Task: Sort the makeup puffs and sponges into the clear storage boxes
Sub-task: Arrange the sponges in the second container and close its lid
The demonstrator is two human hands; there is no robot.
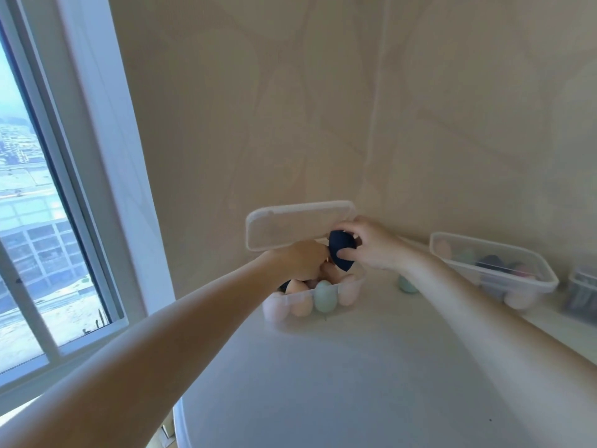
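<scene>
Pinching a navy sponge [342, 253] over the full box [310, 299] at the table's [355, 383] far edge, right hand [371, 245] grips tight; left hand [300, 258] touches it, grip unclear.

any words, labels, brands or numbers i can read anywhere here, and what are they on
None can be read.
Open box, lid, dark sponge: no print shows.
Second box: no label visible.
Small container at the right edge: too blurred and cut off to tell.
</scene>
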